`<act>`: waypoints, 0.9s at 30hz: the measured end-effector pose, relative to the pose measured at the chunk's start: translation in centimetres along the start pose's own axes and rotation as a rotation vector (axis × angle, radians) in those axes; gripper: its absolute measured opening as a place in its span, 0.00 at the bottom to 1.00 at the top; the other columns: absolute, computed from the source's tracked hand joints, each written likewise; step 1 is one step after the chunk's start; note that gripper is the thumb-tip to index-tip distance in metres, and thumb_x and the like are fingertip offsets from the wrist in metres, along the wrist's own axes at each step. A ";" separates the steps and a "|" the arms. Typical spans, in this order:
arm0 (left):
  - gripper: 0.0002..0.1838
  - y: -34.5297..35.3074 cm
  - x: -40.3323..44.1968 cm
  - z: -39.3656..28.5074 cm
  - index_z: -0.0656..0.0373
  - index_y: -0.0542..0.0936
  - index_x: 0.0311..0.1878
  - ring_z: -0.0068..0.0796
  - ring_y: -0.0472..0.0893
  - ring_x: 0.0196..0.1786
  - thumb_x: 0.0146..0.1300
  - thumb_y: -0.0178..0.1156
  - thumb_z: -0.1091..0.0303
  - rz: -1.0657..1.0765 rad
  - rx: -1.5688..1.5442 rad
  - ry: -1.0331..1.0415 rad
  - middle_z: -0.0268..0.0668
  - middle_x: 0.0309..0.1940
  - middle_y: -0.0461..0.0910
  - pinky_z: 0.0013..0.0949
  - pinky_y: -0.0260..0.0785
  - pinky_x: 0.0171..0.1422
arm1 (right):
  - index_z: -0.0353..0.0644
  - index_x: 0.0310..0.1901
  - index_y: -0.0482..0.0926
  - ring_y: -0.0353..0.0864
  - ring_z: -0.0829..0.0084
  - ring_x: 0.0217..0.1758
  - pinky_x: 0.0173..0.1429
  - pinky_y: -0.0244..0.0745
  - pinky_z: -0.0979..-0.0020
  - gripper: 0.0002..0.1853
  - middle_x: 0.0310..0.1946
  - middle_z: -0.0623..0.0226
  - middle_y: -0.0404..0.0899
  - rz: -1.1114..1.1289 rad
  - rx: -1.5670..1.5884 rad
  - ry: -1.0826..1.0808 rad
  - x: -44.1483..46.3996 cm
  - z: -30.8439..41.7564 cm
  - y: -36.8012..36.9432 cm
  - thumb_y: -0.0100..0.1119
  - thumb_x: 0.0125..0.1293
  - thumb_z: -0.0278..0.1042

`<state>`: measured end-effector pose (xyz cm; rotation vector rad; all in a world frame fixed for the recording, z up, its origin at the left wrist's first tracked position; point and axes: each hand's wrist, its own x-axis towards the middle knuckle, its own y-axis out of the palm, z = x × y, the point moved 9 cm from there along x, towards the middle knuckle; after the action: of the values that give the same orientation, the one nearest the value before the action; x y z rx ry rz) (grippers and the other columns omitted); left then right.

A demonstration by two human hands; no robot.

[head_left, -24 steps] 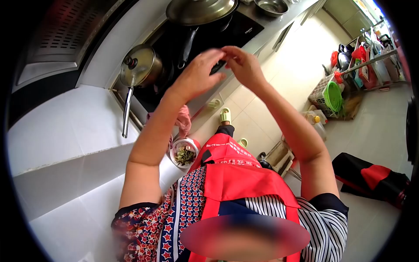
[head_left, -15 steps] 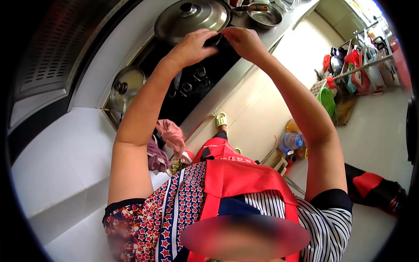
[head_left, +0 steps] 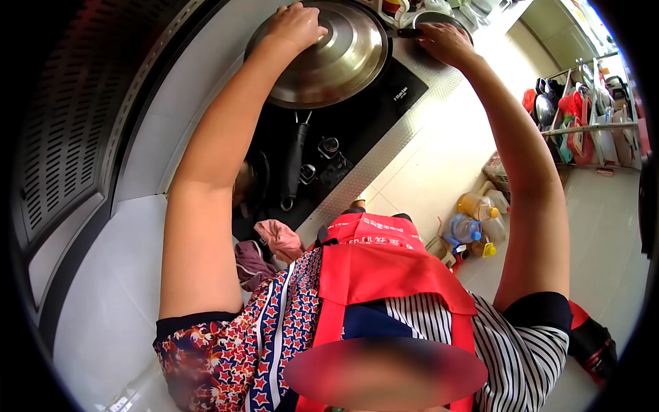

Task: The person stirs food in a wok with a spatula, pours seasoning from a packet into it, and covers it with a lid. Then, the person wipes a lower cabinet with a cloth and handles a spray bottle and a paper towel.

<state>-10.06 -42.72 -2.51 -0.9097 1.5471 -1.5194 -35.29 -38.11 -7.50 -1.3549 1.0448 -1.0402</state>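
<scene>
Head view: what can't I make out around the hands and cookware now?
In the head view:
Beneath the lid: contents, covered by it.
Left hand: exact grip; its back hides the contact.
Right hand: hold on the dark handle; its fingers cover it.
Pot: mostly behind the left forearm.

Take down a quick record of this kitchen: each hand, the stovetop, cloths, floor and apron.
Left hand: on the domed steel lid; grip on its top hidden
Right hand: at a dark utensil handle by the metal bowl; grip unclear
Black stovetop: black pan handle juts from beneath the lid toward the person
Cloths: pink cloth, purple cloth
Floor: plastic bottles
Apron: red, white lettering
</scene>
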 end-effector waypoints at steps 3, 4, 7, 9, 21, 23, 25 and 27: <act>0.25 2.3 2.0 1.1 0.55 0.79 0.52 0.46 0.78 0.52 0.54 0.62 0.50 0.076 -0.027 0.015 0.43 0.45 0.81 0.42 0.70 0.57 | 0.52 0.56 0.73 0.75 0.60 0.57 0.59 0.70 0.61 0.20 0.52 0.65 0.77 0.075 0.131 -0.006 0.2 -0.6 0.1 0.48 0.66 0.48; 0.26 2.7 2.3 1.1 0.56 0.79 0.51 0.46 0.79 0.51 0.54 0.62 0.48 0.076 -0.049 0.054 0.43 0.44 0.81 0.42 0.71 0.56 | 0.52 0.56 0.74 0.76 0.59 0.56 0.57 0.71 0.61 0.19 0.50 0.65 0.78 0.073 0.123 -0.020 0.4 -0.4 0.0 0.49 0.66 0.47; 0.27 4.0 3.3 1.7 0.61 0.80 0.47 0.45 0.80 0.49 0.52 0.64 0.48 0.173 -0.013 0.029 0.46 0.43 0.81 0.40 0.72 0.54 | 0.51 0.54 0.75 0.77 0.59 0.54 0.56 0.72 0.60 0.18 0.48 0.62 0.79 0.199 0.141 -0.083 1.0 -0.1 0.4 0.50 0.66 0.46; 0.27 3.4 3.1 2.0 0.63 0.80 0.45 0.46 0.80 0.47 0.50 0.66 0.49 0.093 -0.071 0.010 0.49 0.41 0.81 0.41 0.73 0.53 | 0.48 0.51 0.78 0.78 0.57 0.51 0.53 0.73 0.58 0.18 0.43 0.59 0.81 0.180 0.198 -0.137 1.1 -0.2 0.4 0.53 0.64 0.47; 0.26 -1.3 -0.7 7.1 0.63 0.80 0.46 0.37 0.83 0.36 0.45 0.69 0.55 -0.056 -0.321 -0.208 0.45 0.36 0.83 0.36 0.76 0.43 | 0.37 0.36 0.80 0.73 0.81 0.19 0.20 0.65 0.79 0.09 0.23 0.71 0.78 0.601 0.993 -0.021 -0.6 0.3 -0.7 0.59 0.60 0.34; 0.19 -1.5 -2.5 9.2 0.56 0.80 0.48 0.24 0.80 0.38 0.53 0.66 0.61 0.019 -0.593 -0.273 0.34 0.34 0.80 0.28 0.73 0.43 | 0.37 0.39 0.80 0.71 0.84 0.17 0.18 0.63 0.80 0.09 0.23 0.72 0.77 0.606 0.996 -0.128 0.2 0.9 -2.1 0.58 0.61 0.32; 0.18 -2.4 -4.9 9.8 0.55 0.78 0.51 0.21 0.79 0.40 0.56 0.64 0.64 0.034 -0.810 -0.323 0.32 0.37 0.79 0.26 0.73 0.46 | 0.36 0.40 0.80 0.69 0.85 0.15 0.16 0.59 0.81 0.08 0.21 0.71 0.76 0.493 1.034 -0.155 0.9 0.8 -3.8 0.58 0.60 0.28; 0.19 -3.4 -7.1 10.1 0.54 0.77 0.55 0.20 0.78 0.42 0.59 0.63 0.66 0.026 -0.939 -0.361 0.31 0.40 0.78 0.25 0.72 0.49 | 0.36 0.41 0.80 0.69 0.84 0.15 0.17 0.61 0.81 0.09 0.20 0.71 0.76 0.450 0.926 -0.220 1.5 0.8 -6.2 0.58 0.60 0.28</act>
<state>2.01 -41.06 1.26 -1.5523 1.9703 -0.4884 -33.95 -39.21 -1.25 -0.4323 0.5296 -0.8333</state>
